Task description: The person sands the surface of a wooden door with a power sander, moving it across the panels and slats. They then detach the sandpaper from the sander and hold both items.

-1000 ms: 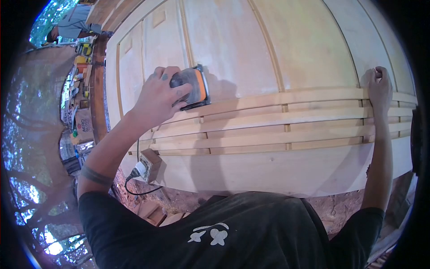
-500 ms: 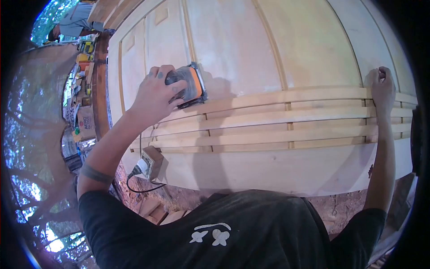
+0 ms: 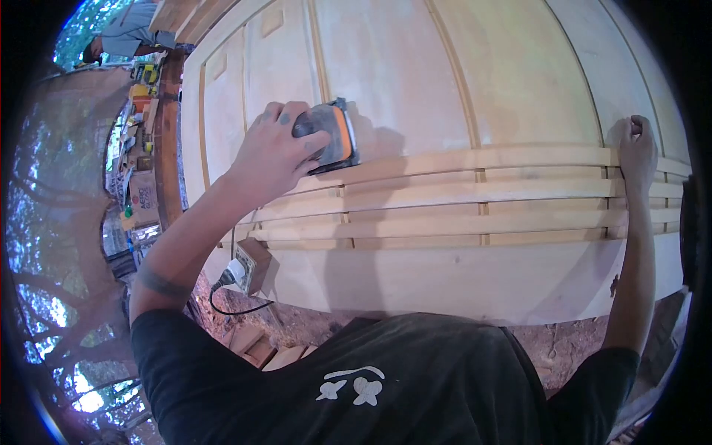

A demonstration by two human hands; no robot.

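An orange and black electric sander (image 3: 340, 135) lies with its pad against the pale wooden panel (image 3: 386, 81). My left hand (image 3: 285, 141) is wrapped round the sander's body from the left. Just below the sander run several long wooden slats (image 3: 437, 195), side by side across the panel. Over on the right, my right hand (image 3: 639, 148) rests on the panel by the upper slat, its fingers curled closed. Whether anything is inside those fingers is hidden.
A power socket box (image 3: 256, 265) with a plugged-in black cord (image 3: 215, 300) sits at the panel's near left edge. Farther left are cluttered tools and a cardboard box (image 3: 143, 196). Another person (image 3: 124, 35) is at the far upper left. Wood pieces (image 3: 256, 347) lie on the ground below.
My left hand and the sander have slid a short way to the right along the upper slat. My right hand stays in nearly the same place, still closed.
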